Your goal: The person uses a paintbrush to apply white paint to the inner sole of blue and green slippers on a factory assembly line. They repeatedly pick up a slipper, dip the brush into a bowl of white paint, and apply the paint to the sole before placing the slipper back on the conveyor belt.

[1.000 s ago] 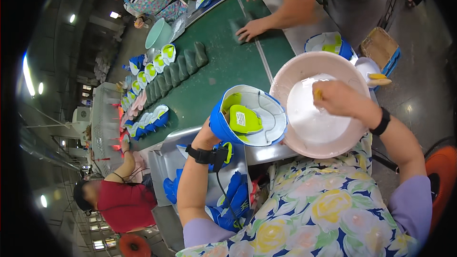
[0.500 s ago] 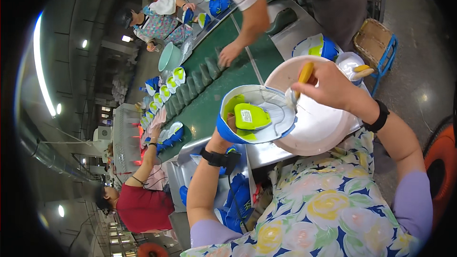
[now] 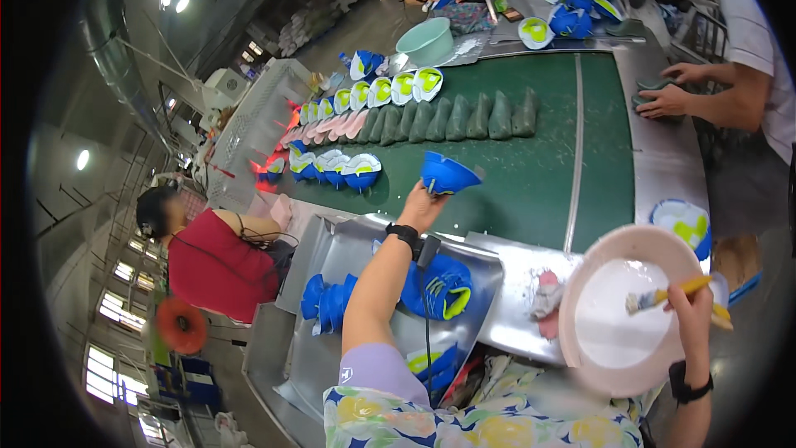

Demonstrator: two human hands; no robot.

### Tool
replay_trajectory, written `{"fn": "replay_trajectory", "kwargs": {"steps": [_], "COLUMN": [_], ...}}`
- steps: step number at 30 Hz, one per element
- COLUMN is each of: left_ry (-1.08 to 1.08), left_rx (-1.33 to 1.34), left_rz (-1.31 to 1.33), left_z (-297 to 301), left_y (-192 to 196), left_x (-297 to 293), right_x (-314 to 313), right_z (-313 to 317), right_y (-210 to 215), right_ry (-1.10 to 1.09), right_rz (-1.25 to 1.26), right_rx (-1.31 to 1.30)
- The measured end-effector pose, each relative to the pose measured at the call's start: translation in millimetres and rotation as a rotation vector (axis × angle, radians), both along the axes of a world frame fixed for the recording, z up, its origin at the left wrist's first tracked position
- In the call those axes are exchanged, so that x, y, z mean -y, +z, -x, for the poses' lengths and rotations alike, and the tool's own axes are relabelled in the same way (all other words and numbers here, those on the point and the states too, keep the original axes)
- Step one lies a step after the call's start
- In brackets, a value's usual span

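Note:
My left hand (image 3: 420,209) is closed round a blue shoe upper (image 3: 448,172), held up over the near edge of the green conveyor belt (image 3: 531,203). The upper's blue outer side faces me, so its lining is hidden. Over a pale pink basin (image 3: 572,307), my right hand (image 3: 691,315) grips a yellow-handled brush (image 3: 651,299). Its bristles hang above the white liquid (image 3: 618,336) in the basin. A second yellow handle shows under that hand, at the basin's right rim.
White-and-green-lined uppers (image 3: 380,92), dark shoe lasts (image 3: 456,119) and pink pieces stand in rows on the belt. More blue uppers (image 3: 444,282) lie in the metal tray (image 3: 307,348). Co-workers are at left, far side and right. A green basin (image 3: 425,40) stands beyond the belt.
My left hand has carried the upper away from the basin over the belt and turned it. The right hand has lowered the brush from the upper to the basin. The view has swung round.

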State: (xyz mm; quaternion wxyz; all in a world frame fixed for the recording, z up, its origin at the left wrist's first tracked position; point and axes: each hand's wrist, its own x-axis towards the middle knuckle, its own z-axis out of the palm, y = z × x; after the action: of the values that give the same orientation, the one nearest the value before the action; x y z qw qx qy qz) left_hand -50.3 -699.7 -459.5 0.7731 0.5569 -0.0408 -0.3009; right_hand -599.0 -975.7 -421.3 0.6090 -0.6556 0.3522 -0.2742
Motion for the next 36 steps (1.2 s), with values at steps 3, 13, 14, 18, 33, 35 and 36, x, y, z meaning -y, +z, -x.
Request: {"fn": "replay_trajectory", "kwargs": {"steps": [3,13,14,18,33,35,36], "left_ry": [0.187,0.289,0.113,0.114,-0.513,-0.382,-0.287], "left_rx": [-0.030,0.476,0.765,0.541,1.310,1.374,1.405], "left_rz": [0.091,-1.040,-1.455,-0.867,-1.114,-0.784,-0.601], "left_z": [-86.4,-238.5,-233.9,-194.4,155.8,152.4,156.6], "left_y": [-46.4,-109.1,-99.4,-23.1,-24.6,27.4,64.5], "left_x": [-33.7,-118.2,-113.0,-111.8,-120.3,-112.2,-100.6], "right_x": [0.7,-5.5,-7.4,-1.4,-61.7,-53.1,-42.1], "right_z": [-11.3,-61.0,-63.0,-46.5,-77.3,-55.4,-43.6], "right_y": [-9.9,-5.1,-2.1,-9.2,-3.0,-3.0,-6.2], "right_ry": [-0.041,-0.035,-0.028,0.056,0.810,0.847,0.772], "right_rz": [-0.057,0.003,0.011,0.054,0.473,0.523,0.522], "right_rx": [-0.094,-0.312,-0.327,-0.389,-0.359,-0.375,-0.359]}}
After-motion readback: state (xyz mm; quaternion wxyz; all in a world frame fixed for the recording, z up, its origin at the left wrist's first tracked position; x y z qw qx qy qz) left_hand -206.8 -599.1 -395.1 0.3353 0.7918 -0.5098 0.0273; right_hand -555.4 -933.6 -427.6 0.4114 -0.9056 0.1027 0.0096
